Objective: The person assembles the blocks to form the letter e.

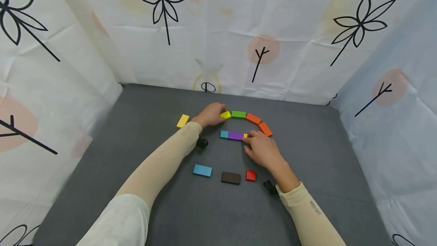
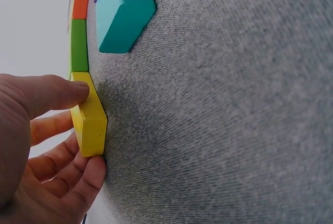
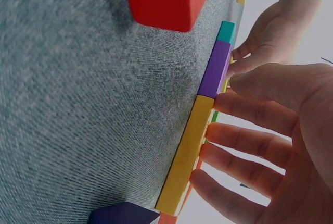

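In the head view my left hand [image 1: 209,115] is at the left end of a curved row. It pinches a yellow block [image 2: 92,125] between thumb and fingers, end against a green block [image 1: 238,114]. Two orange blocks [image 1: 253,119] continue the curve to the right. Inside the curve lies a straight row: a teal block [image 1: 224,134], a purple block [image 1: 235,136] and a long yellow-orange block [image 3: 184,156]. My right hand [image 1: 264,149] touches the yellow-orange block's far side with extended fingertips, covering most of it in the head view.
Nearer on the grey table [image 1: 164,215] lie a light blue block [image 1: 202,170], a dark brown block [image 1: 231,178] and a red block [image 1: 250,175]. Another yellow block [image 1: 183,121] sits left of my left hand. A dark blue block [image 3: 125,214] shows in the right wrist view.
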Demonstrator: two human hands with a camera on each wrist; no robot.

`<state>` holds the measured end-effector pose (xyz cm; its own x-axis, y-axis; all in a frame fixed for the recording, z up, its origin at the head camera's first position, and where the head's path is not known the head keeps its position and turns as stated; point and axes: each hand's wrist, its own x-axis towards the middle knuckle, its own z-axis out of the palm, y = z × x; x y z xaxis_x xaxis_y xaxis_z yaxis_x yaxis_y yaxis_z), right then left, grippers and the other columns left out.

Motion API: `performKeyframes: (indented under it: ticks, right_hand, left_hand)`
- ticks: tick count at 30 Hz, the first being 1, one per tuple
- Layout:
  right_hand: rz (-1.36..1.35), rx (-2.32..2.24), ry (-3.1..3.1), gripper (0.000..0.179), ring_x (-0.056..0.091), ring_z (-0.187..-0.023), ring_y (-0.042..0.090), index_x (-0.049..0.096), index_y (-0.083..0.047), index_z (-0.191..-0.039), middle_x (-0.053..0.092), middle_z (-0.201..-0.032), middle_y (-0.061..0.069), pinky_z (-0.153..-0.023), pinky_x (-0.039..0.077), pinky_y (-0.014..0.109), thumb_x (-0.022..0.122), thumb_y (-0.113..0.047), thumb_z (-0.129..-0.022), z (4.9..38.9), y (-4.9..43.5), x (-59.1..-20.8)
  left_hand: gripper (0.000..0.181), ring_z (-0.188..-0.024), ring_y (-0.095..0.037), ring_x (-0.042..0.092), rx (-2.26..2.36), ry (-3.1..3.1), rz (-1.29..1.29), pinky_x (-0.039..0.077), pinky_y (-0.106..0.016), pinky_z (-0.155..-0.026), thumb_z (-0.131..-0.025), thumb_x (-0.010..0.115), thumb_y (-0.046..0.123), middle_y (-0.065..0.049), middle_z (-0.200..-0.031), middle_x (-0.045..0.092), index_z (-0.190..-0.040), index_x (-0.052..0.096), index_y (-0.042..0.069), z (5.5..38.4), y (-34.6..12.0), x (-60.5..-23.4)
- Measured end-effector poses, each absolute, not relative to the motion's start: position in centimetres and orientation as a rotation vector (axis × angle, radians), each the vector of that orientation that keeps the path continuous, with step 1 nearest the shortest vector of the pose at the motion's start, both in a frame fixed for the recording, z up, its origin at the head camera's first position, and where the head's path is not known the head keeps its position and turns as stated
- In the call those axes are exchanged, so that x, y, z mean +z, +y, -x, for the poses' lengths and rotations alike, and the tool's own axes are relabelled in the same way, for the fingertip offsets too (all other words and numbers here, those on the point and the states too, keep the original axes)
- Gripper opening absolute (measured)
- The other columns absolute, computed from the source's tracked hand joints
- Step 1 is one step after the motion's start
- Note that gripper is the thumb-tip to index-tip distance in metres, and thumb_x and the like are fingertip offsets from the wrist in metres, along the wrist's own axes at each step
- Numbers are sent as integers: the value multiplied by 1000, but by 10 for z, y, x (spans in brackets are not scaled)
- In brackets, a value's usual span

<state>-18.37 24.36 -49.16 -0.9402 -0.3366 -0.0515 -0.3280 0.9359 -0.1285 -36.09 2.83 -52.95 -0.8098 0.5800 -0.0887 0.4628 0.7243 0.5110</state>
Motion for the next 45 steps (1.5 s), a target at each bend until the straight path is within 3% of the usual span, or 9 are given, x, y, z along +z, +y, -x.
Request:
performKeyframes:
  ticks: [45]
  right_hand:
    - [554, -243, 3040, 27, 67, -107, 28, 82, -9, -127, 70, -127, 11, -80, 61, 46, 77, -21, -103, 191, 247, -493]
  left_hand:
    - [34, -111, -28, 65, 752, 2663, -818, 53, -43, -99, -104, 73, 17, -14, -124, 70, -135, 70, 3, 362, 28, -532]
